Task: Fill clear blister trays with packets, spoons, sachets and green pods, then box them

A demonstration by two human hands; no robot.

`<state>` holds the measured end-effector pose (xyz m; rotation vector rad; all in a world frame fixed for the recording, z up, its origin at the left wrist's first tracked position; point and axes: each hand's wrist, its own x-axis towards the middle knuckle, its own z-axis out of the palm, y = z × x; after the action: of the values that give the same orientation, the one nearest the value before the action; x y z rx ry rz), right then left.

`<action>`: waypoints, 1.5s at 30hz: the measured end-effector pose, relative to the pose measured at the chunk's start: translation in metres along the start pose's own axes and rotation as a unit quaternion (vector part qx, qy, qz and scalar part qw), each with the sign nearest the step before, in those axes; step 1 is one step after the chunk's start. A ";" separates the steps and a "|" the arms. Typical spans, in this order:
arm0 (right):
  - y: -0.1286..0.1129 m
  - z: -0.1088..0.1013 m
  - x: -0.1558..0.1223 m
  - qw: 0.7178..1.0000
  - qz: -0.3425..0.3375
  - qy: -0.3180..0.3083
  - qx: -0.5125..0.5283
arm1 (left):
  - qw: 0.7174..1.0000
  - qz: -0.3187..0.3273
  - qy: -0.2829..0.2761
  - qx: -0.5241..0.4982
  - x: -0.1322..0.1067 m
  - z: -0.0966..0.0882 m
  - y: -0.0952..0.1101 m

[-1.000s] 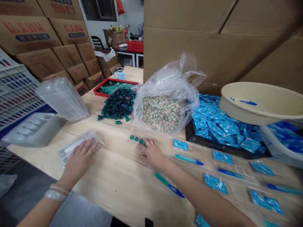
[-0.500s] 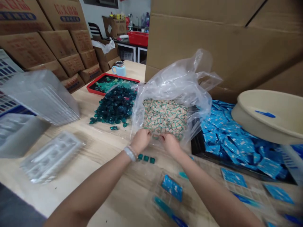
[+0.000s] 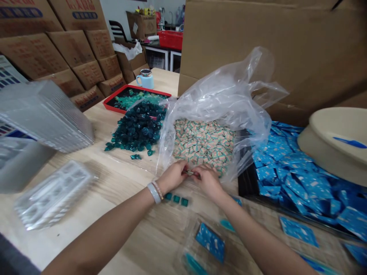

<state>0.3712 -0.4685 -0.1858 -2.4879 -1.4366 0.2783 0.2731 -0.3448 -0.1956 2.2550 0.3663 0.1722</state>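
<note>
My left hand (image 3: 174, 175) and my right hand (image 3: 208, 179) are closed, fingertips nearly meeting. Between them they pinch a small flat piece (image 3: 189, 173), mostly hidden by the fingers. Just beyond lies a clear plastic bag (image 3: 218, 95), open toward me, full of small beige pieces with green and pink stripes (image 3: 203, 143). In front of my left wrist, three dark green translucent squares (image 3: 176, 199) sit in a row on the table. A heap of similar dark green pieces (image 3: 137, 128) lies left of the bag.
Stacked clear plastic trays (image 3: 54, 194) lie at the left. A red-rimmed tray (image 3: 114, 100) and a light blue mug (image 3: 146, 79) stand behind the heap. At the right, blue packets (image 3: 292, 172) fill a black tray beside a cream basin (image 3: 329, 152). A blue packet (image 3: 210, 241) lies near my right forearm.
My hands have come back slightly from the bag's front edge, and a small piece now shows between their fingertips. The camera view has shifted a little.
</note>
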 end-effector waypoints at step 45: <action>-0.005 -0.031 -0.075 0.971 0.019 0.091 0.220 | 0.985 0.165 0.004 0.043 -0.080 -0.011 0.032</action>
<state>0.3389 -0.5347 -0.1515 -2.1201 -1.1122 0.3246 0.2008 -0.3822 -0.1645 2.3896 -0.0005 0.3434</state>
